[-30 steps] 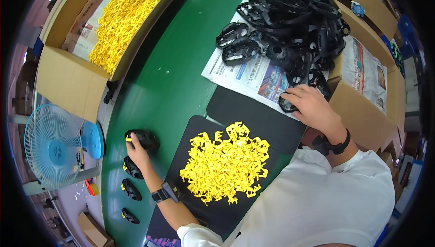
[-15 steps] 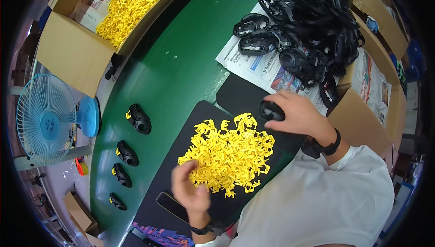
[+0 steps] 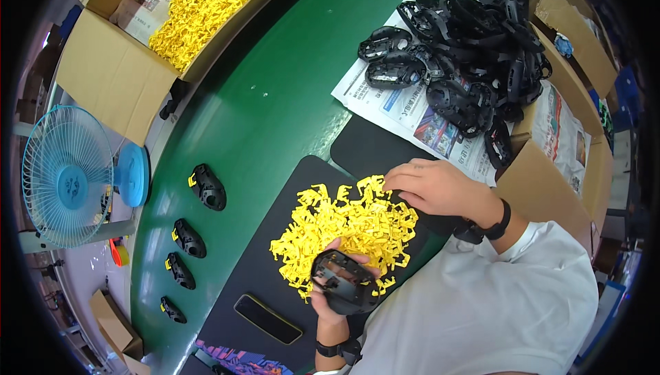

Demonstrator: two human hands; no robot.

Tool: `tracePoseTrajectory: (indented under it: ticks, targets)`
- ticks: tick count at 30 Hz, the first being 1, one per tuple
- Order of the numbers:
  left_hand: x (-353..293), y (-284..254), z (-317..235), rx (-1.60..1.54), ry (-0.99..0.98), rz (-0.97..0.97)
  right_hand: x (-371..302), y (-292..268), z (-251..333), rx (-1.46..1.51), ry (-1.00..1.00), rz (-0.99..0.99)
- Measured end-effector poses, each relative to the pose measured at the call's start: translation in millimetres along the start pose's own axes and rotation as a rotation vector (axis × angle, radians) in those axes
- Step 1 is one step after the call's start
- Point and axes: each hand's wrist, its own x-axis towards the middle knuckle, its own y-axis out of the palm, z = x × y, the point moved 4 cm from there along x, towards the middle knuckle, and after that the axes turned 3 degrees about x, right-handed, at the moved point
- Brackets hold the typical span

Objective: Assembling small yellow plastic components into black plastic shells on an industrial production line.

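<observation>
My left hand [image 3: 326, 304] is closed around a black computer mouse shell [image 3: 344, 280], its hollow inner side facing up. The hand and shell are over the near part of a heap of small yellow plastic clips [image 3: 330, 227]. At the heap's far right edge is my right hand [image 3: 440, 186], palm down. Its bent fingers are a little apart and reach the outermost clips; the undersides of the fingertips are hidden. Left of the heap, several black shells [image 3: 208, 187] with yellow clips on them stand in a row on the green table [image 3: 258, 127].
A pile of black shells [image 3: 474, 52] covers newspaper [image 3: 412, 110] at the far right. Cardboard boxes [image 3: 550, 182] flank it. At the far left is a box of yellow clips [image 3: 117, 72], with a blue fan [image 3: 69, 179] below. A phone [image 3: 268, 318] lies on the black mat [image 3: 254, 272].
The black shell has passed from my right hand to my left, which has moved right over the heap. My right hand has shifted left and nearer to the clips. The phone is now uncovered.
</observation>
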Motion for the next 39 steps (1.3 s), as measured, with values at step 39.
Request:
tracePoseTrajectory:
  ticks: [39]
  targets:
    - [20, 18, -36, 0.635, 0.627, -0.108, 18, -1, 98, 0.627, -0.365, -0.113]
